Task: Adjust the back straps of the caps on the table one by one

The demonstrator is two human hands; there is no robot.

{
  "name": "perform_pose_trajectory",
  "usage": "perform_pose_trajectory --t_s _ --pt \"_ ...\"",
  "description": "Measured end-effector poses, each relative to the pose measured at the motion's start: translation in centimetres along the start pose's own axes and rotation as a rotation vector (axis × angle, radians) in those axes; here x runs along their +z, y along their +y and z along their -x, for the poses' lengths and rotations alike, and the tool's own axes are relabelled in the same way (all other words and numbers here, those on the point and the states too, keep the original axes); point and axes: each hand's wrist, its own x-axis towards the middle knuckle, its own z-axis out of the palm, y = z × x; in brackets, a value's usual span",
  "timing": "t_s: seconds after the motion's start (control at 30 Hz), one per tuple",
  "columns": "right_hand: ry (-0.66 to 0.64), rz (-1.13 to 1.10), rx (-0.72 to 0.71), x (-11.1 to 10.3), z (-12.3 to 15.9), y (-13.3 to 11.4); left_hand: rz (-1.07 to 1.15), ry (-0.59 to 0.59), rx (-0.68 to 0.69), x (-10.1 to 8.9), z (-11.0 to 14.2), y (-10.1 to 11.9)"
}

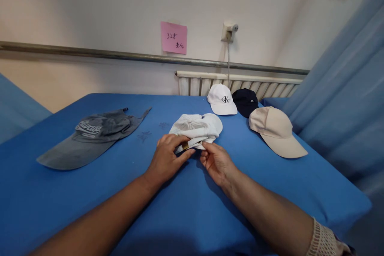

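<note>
I have the off-white baseball cap (192, 125) in front of me at the middle of the blue sheet (168, 216), its back towards me and its brim pointing away to the far right. My left hand (169, 156) grips the left end of the back strap (196, 141) beside the brass buckle (185, 145), fingers above and thumb below; my right hand (217, 164) pinches the strap's right part between thumb and forefinger. I'd judge the strap work to be partway along: both ends are in hand, but I can't tell whether the strap is threaded or fastened. On the left, the dark grey cap (93, 136) has a loose strap end sticking out, so it looks undone. The white CK cap (220, 96), navy cap (245, 102) and beige cap (274, 124) sit apart from my hands on the right, their closures hidden, so I can't judge those.
</note>
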Motion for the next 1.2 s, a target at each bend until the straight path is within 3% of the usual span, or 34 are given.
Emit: perform_pose_trajectory --t_s 0.2,0.73,0.93,1.2 --pt "-0.027 0.069 0.074 0.0 0.2 0.4 -0.113 0.147 0.095 0.4 0.2 0.0" --pt "-0.015 0.197 0.120 -0.3 0.4 0.5 -0.071 0.037 0.067 1.0 0.0 -0.9" --pt "-0.012 0.237 0.095 -0.6 0.1 0.4 -0.063 0.079 0.111 0.3 0.4 0.1" --pt "-0.051 0.361 0.072 -0.5 0.4 0.7 -0.071 -0.060 0.007 0.4 -0.1 0.0"
